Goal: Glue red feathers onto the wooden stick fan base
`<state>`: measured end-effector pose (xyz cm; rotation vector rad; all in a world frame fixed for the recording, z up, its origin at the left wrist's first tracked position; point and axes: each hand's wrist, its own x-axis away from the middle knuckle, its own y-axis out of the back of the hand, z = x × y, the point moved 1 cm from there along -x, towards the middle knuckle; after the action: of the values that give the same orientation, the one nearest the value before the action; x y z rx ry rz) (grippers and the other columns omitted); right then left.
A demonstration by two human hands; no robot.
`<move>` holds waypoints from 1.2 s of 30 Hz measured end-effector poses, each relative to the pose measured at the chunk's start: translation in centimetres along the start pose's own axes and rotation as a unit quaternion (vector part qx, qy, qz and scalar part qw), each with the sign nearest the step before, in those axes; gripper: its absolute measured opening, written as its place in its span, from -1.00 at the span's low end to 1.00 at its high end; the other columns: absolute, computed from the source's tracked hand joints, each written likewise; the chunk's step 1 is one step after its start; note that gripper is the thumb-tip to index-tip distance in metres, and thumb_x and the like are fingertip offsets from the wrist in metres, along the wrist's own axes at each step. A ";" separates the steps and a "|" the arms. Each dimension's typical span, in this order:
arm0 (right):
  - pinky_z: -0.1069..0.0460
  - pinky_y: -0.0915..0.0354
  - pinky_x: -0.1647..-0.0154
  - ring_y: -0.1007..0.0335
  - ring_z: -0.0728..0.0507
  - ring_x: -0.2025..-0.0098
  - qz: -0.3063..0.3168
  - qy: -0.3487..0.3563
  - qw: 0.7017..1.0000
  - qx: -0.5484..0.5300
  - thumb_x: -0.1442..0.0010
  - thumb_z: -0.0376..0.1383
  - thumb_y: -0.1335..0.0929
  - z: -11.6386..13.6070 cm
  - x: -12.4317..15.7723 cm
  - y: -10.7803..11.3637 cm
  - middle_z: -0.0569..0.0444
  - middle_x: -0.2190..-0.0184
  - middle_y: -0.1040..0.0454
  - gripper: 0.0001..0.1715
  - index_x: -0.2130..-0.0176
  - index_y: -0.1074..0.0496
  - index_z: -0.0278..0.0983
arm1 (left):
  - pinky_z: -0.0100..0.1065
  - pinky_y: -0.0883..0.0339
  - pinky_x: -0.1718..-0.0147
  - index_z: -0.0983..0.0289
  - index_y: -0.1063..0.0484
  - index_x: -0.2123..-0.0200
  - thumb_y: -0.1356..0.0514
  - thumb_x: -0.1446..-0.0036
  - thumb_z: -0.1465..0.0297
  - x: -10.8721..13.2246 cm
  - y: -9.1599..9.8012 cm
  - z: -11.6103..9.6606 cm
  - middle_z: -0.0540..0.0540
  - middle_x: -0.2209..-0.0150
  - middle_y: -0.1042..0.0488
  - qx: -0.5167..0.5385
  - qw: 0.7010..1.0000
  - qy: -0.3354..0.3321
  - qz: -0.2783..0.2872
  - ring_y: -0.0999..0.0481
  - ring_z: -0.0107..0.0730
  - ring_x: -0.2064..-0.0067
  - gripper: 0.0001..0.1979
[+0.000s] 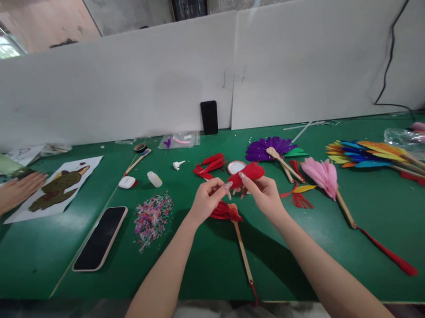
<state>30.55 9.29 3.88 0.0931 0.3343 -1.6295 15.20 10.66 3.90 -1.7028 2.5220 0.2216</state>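
Observation:
Between my two hands is a red feather (253,171), held level above the table. My left hand (208,199) pinches its left end between thumb and fingertips. The thumb of my right hand (266,194) presses on the feather's middle, with the fingers beneath. Under my hands lies a fan with red feathers (222,211) and a wooden handle (243,252), partly hidden by my left hand. Just beyond are loose red feathers (211,165) and a small round white disc (235,167).
Finished-looking purple (265,149) and pink (322,174) feather fans lie right, near multicoloured feathers (369,153). Left are a phone (101,238), confetti-like bits (153,216), a white bottle (154,179) and another person's hand (18,193) on a picture. A dark phone (209,117) leans against the white partition.

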 end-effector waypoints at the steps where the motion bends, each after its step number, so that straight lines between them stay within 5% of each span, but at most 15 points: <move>1: 0.09 -0.32 0.65 -0.39 -0.04 0.60 -0.003 -0.001 1.000 -0.002 -0.07 -0.04 -0.41 -0.1 0.0 0.0 0.11 0.65 -0.46 -0.64 0.49 -0.47 -0.28 | -0.45 0.10 0.66 0.29 -0.35 0.56 -0.17 -0.14 0.17 0.0 0.0 0.0 -0.17 0.76 -0.04 0.000 1.000 0.000 -0.003 0.00 -0.63 0.70 -0.65; 11: 0.09 -0.28 0.66 -0.41 -0.05 0.61 -0.041 -0.015 0.999 0.006 0.02 -0.08 -0.47 -0.7 0.0 -0.1 0.11 0.62 -0.49 -0.66 0.40 -0.43 -0.29 | -0.45 0.01 0.60 0.29 -0.35 0.55 -0.16 -0.16 0.19 0.0 0.1 0.4 -0.13 0.72 -0.14 -0.047 0.999 -0.004 -0.019 -0.08 -0.60 0.66 -0.66; 20: 0.05 -0.32 0.56 -0.38 -0.06 0.61 -0.023 0.042 0.995 0.085 -0.21 -0.09 -0.32 -1.4 0.5 -0.1 0.14 0.64 -0.44 -0.72 0.31 -0.38 -0.25 | -0.46 0.07 0.64 0.29 -0.31 0.54 -0.15 -0.14 0.13 0.0 -0.2 0.4 -0.15 0.72 -0.10 -0.048 0.999 0.020 0.002 -0.02 -0.61 0.67 -0.64; 36: 0.01 -0.34 0.52 -0.37 -0.08 0.62 -0.022 0.043 0.993 0.109 -0.29 -0.02 -0.21 -2.0 0.6 0.0 0.13 0.65 -0.44 -0.63 0.39 -0.33 -0.20 | -0.47 0.10 0.65 0.29 -0.29 0.53 -0.14 -0.15 0.15 0.0 -0.6 0.5 -0.17 0.73 -0.07 -0.020 0.999 0.029 0.029 0.01 -0.63 0.68 -0.64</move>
<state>30.27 9.25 1.86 0.3229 0.2242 -1.7057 15.72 10.49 3.37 -1.6758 2.6272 0.2307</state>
